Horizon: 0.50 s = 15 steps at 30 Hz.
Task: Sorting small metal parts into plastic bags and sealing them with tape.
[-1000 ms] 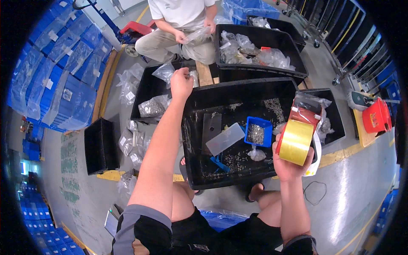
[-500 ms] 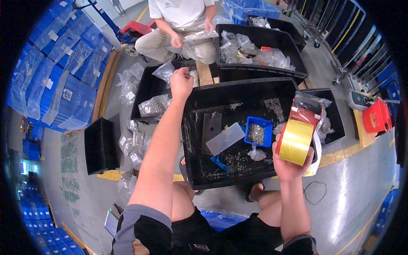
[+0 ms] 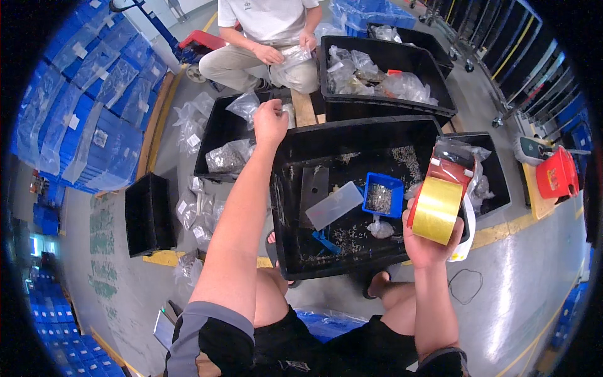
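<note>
Light (image 3: 504, 301) glares off a grey floor (image 3: 540, 264) (yellow lines (image 3: 493, 235), worn green markings (image 3: 103, 279)) between stacked blue boxes (image 3: 100, 151) and wheeled metal racks (image 3: 502, 56).

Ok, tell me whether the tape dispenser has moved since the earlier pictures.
No, not visibly: the tape dispenser in the right hand still overlaps the right end of the large black bin, with no clear shift either way.

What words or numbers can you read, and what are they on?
Nothing reads clearly enough to quote.
White labels on plastic bags: too small.
White sheets on blue crates: too small.
Marks on the red bucket: too blurred.
Print on the white shirt: too small.
Yellow tape: none visible.
</note>
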Available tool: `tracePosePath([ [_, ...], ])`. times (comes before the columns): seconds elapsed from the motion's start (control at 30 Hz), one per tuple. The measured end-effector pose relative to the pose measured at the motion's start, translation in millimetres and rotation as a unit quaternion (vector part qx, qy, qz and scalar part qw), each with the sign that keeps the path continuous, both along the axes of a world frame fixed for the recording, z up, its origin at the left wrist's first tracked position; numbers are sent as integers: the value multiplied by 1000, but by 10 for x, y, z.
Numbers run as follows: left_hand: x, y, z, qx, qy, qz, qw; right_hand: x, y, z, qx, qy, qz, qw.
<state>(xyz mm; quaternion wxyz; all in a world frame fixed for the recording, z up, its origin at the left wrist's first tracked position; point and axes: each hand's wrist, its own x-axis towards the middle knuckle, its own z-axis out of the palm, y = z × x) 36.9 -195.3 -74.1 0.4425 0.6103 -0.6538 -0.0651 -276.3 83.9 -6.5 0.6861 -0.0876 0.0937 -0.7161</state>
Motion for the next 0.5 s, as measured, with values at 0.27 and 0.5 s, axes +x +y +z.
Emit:
tracePosePath([
  [0.27,6,19,14,0,19,-10,1000,31,-8,21,17,2,-15,1000],
  [0.5,13,15,-4,0,19,-7,1000,40,-10,37,16,-4,-13,1000],
])
